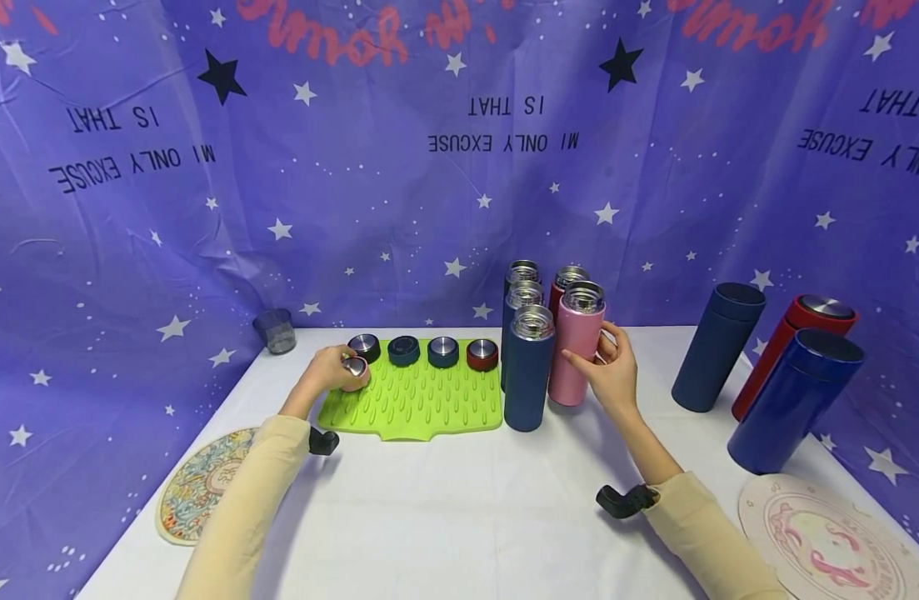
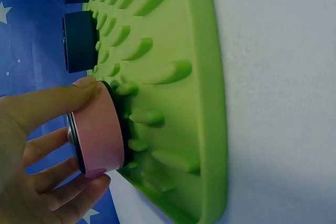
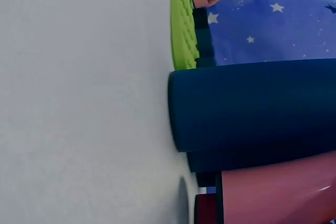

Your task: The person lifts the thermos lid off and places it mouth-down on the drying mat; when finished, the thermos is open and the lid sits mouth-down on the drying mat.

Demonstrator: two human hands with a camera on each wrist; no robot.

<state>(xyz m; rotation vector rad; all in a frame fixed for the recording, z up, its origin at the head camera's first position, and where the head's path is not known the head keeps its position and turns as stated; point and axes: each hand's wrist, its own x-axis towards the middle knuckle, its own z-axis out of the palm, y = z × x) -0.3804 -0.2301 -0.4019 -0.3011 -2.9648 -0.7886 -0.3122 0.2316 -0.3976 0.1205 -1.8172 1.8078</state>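
Note:
My left hand pinches a pink bottle lid between thumb and fingers, right at the left end of a green ridged mat. Behind it along the mat's back edge stand a black lid, two dark blue lids and a red lid. To the right, my right hand grips a lidless pink bottle, thumb in front and fingers at its right side. Beside that bottle stand a lidless blue bottle, other dark lidless bottles behind it, and a red one. The right wrist view leaves my right hand out.
Two blue bottles and a red bottle, all lidded, stand at the right. A clear cup sits at the back left. Round patterned mats lie at the left and right front. A purple starred cloth hangs behind.

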